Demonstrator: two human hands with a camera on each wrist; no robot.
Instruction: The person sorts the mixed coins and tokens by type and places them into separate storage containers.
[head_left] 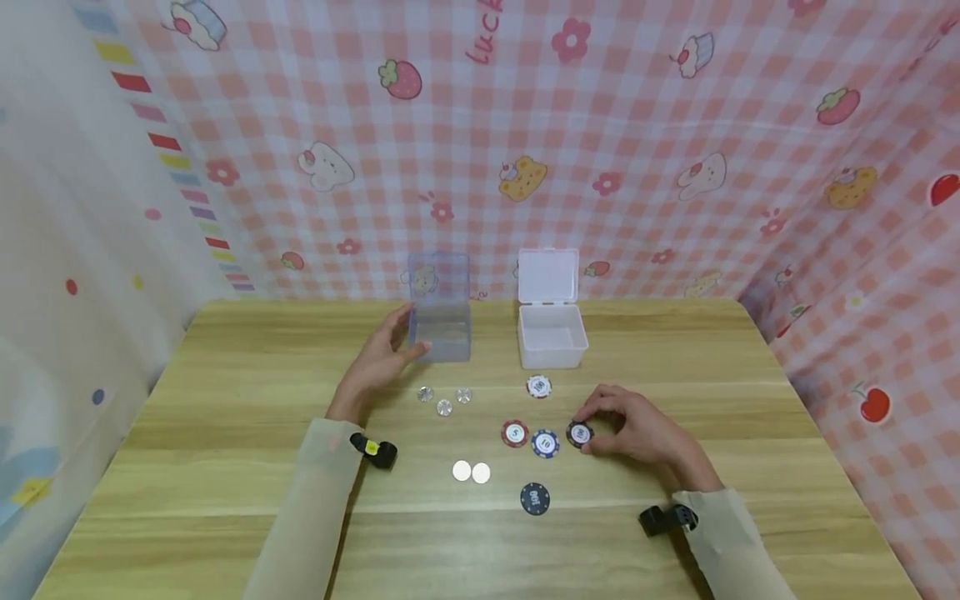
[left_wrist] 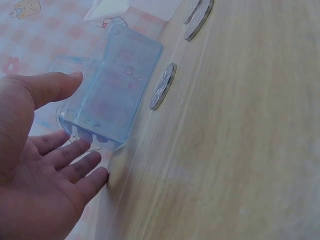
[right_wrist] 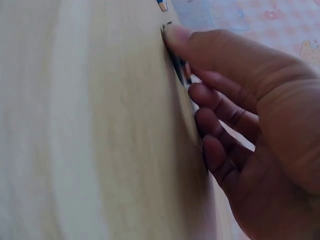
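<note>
On the pale wood-grain tabletop (head_left: pixel 225 467), the right hand (head_left: pixel 637 429) curls its fingertips round the rim of a round black poker chip (head_left: pixel 579 433) lying flat, just right of a blue chip (head_left: pixel 545 443) and a red chip (head_left: pixel 514 432). The left hand (head_left: pixel 378 358), fingers straight and spread wide, touches the side of a clear bluish rectangular plastic box (head_left: pixel 441 321) standing open beside a white translucent plastic box (head_left: pixel 551 333).
</note>
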